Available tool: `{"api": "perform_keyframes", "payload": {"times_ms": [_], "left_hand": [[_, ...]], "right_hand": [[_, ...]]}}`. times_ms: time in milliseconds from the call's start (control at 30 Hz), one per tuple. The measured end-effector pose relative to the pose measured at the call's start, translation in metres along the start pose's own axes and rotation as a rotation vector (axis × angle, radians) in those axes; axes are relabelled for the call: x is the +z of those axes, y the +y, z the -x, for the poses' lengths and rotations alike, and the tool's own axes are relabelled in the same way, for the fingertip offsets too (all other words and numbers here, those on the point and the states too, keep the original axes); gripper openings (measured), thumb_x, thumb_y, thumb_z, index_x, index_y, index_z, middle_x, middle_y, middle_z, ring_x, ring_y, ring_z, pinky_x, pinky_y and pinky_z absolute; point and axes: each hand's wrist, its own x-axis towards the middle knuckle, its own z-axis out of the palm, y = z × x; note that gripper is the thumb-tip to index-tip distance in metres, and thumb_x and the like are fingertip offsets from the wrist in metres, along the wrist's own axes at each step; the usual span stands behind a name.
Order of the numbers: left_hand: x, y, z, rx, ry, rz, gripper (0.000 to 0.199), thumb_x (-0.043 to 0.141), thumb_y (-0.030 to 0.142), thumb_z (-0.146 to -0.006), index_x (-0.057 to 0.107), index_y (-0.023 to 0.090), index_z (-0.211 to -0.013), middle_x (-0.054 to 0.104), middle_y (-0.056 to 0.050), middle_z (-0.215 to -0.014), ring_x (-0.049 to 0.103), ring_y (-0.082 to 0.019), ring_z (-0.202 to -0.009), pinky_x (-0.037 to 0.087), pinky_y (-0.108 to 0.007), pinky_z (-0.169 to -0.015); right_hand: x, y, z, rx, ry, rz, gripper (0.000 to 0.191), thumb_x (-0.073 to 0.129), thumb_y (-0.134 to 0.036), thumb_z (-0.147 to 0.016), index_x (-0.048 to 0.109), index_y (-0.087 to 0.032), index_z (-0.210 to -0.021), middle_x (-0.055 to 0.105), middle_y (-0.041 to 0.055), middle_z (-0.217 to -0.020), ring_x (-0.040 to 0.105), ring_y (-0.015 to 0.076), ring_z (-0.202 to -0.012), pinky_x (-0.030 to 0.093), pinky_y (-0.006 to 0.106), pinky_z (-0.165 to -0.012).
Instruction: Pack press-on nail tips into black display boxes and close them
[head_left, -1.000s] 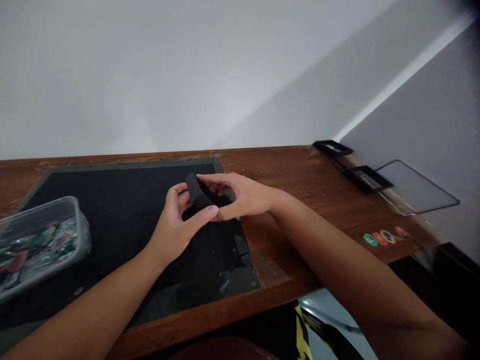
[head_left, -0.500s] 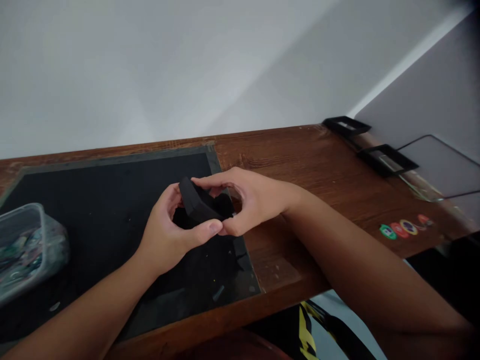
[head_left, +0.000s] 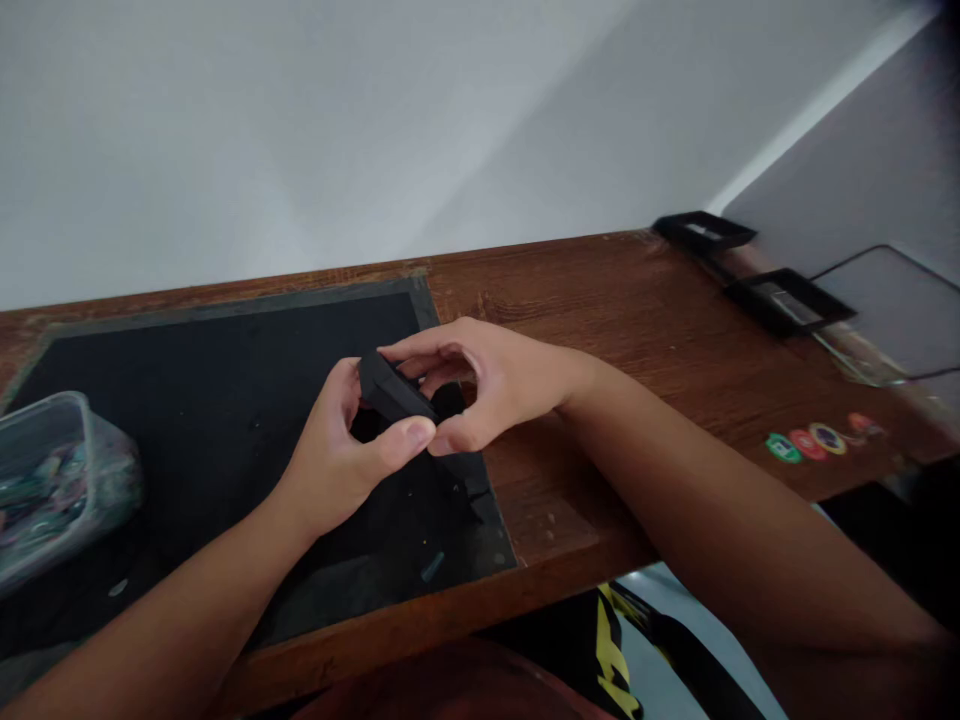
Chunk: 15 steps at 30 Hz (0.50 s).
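A small black block-like object (head_left: 391,390) is held above the right part of a black mat (head_left: 225,400). My left hand (head_left: 345,445) grips it from the left, the thumb along its lower edge and the fingers behind its left end. From the right, my right hand (head_left: 487,385) curves round it, with fingertips on the top edge and the thumb at the lower right corner, close to the left thumb. Part of the object's far side is hidden by the fingers.
A clear plastic tub (head_left: 90,470) with small mixed pieces stands on the mat at the left. Two black frame-like trays (head_left: 705,230) (head_left: 791,300) lie at the back right. Round coloured stickers (head_left: 806,443) are on the wooden table (head_left: 585,290). A pale wall rises behind.
The black object has tilted in my hands, showing more of its flat outer face. Both hands still hold it and have shifted slightly; the camera view has moved a little.
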Motion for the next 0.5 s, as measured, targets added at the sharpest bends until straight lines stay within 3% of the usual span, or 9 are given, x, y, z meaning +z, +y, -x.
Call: {"api": "perform_keyframes", "payload": {"times_ms": [67,167,267,367,500], "left_hand": [[-0.001,-0.001,0.002,-0.022,-0.040,0.031,0.063,0.088,0.063,-0.075,0.061,0.023,-0.115,0.075,-0.009,-0.126,0.068,-0.033,-0.122,0.053,-0.048,-0.103],[-0.002,-0.002,0.006,-0.040,-0.084,0.075,0.065,0.088,0.057,-0.080,0.057,0.025,-0.127,0.070,-0.009,-0.142,0.062,-0.033,-0.136,0.047,-0.050,-0.114],[-0.004,-0.003,0.009,-0.016,-0.093,0.068,0.065,0.087,0.057,-0.083,0.055,0.027,-0.131,0.069,-0.008,-0.142,0.063,-0.033,-0.134,0.046,-0.053,-0.115],[-0.008,-0.001,0.010,0.064,-0.114,-0.027,0.061,0.082,0.058,-0.086,0.054,0.028,-0.132,0.069,-0.007,-0.141,0.065,-0.032,-0.129,0.049,-0.052,-0.110],[-0.013,0.003,0.011,0.145,-0.097,-0.248,0.069,0.080,0.058,-0.084,0.051,0.026,-0.137,0.071,-0.009,-0.134,0.068,-0.033,-0.121,0.053,-0.053,-0.104]], "right_hand": [[-0.002,0.006,-0.001,0.000,0.028,0.000,0.072,0.085,-0.033,-0.068,0.071,-0.017,-0.137,0.077,0.0087,-0.128,0.071,0.0279,-0.122,0.059,0.039,-0.100],[-0.004,0.011,0.000,0.000,0.003,-0.019,0.085,0.084,-0.033,-0.070,0.062,-0.017,-0.150,0.074,0.0106,-0.138,0.071,0.0286,-0.127,0.058,0.041,-0.106],[-0.002,0.011,0.002,0.005,0.010,-0.013,0.099,0.084,-0.033,-0.071,0.048,-0.017,-0.162,0.070,0.0132,-0.146,0.068,0.0306,-0.133,0.056,0.045,-0.112],[0.004,0.011,0.005,0.007,0.027,-0.002,0.118,0.082,-0.034,-0.073,0.023,-0.021,-0.174,0.066,0.0154,-0.152,0.072,0.0313,-0.127,0.058,0.049,-0.110],[0.012,0.012,0.008,-0.063,0.034,0.048,0.123,0.079,-0.034,-0.077,0.007,-0.026,-0.176,0.067,0.0125,-0.149,0.073,0.0298,-0.125,0.057,0.050,-0.111]]}}
